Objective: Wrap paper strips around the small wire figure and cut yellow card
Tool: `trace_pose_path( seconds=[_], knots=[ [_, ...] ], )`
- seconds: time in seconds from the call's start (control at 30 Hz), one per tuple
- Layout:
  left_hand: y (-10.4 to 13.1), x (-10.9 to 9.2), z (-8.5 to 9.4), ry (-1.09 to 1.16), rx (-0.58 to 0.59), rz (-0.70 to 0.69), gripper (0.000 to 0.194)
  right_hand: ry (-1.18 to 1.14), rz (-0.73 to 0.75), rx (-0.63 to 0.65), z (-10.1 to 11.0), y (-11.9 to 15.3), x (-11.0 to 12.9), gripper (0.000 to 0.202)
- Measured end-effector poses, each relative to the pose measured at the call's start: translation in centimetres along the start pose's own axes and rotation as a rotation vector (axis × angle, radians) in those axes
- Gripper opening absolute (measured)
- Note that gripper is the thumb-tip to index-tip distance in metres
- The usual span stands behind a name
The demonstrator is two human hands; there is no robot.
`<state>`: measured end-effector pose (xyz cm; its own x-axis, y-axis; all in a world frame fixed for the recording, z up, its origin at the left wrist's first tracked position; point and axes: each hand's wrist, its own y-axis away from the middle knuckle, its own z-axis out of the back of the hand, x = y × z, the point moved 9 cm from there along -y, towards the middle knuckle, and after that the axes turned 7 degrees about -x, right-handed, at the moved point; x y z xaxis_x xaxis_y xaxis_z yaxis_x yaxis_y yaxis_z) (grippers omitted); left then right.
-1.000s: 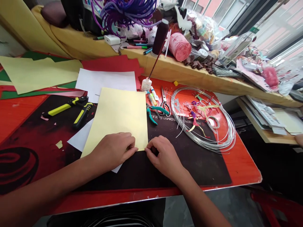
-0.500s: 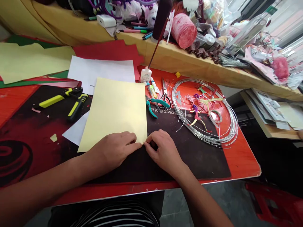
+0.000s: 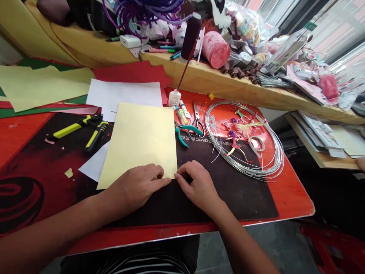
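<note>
A pale yellow sheet of paper (image 3: 139, 140) lies in front of me, over white paper and a dark desk mat. My left hand (image 3: 139, 186) grips the sheet's near edge, fingers curled on top and thumb stretched toward the near right corner. At that same corner my right hand (image 3: 195, 180) pinches the paper between thumb and forefinger. The fingertips of both hands are almost touching. Just beyond the right hand lie teal-handled pliers (image 3: 186, 133), beside scissors (image 3: 196, 118).
A coil of silver wire (image 3: 245, 171) lies on the right, with small colourful twisted-paper figures (image 3: 235, 139) inside. Yellow-and-black pliers (image 3: 94, 133) lie left of the sheet. A white glue bottle (image 3: 174, 98) stands behind it. The cloth-covered shelf (image 3: 159, 62) at the back is crowded with craft supplies.
The view has tilted slightly, so everything sits a little lower. At the near right corner both hands keep nearly the same place, and the paper lies as before.
</note>
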<state>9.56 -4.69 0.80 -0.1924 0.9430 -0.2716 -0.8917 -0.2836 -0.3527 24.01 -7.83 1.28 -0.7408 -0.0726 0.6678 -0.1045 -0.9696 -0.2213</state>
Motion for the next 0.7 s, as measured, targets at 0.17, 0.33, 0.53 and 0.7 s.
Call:
trace_pose_path(
  seconds=[0.17, 0.33, 0.53, 0.7],
  knots=[
    [0.06, 0.02, 0.07, 0.017, -0.017, 0.002, 0.038, 0.054, 0.017, 0.011, -0.38, -0.12, 0.08, 0.018],
    [0.12, 0.07, 0.24, 0.031, -0.063, 0.001, 0.036, 0.078, 0.027, 0.023, -0.50, -0.11, 0.16, 0.018],
    [0.06, 0.13, 0.22, 0.055, -0.046, 0.013, 0.038, 0.106, 0.038, 0.020, -0.65, -0.02, 0.19, 0.018],
    [-0.04, 0.06, 0.13, 0.045, -0.012, 0.021, 0.039, 0.122, 0.046, 0.019, -0.91, 0.07, 0.14, 0.017]
  ],
)
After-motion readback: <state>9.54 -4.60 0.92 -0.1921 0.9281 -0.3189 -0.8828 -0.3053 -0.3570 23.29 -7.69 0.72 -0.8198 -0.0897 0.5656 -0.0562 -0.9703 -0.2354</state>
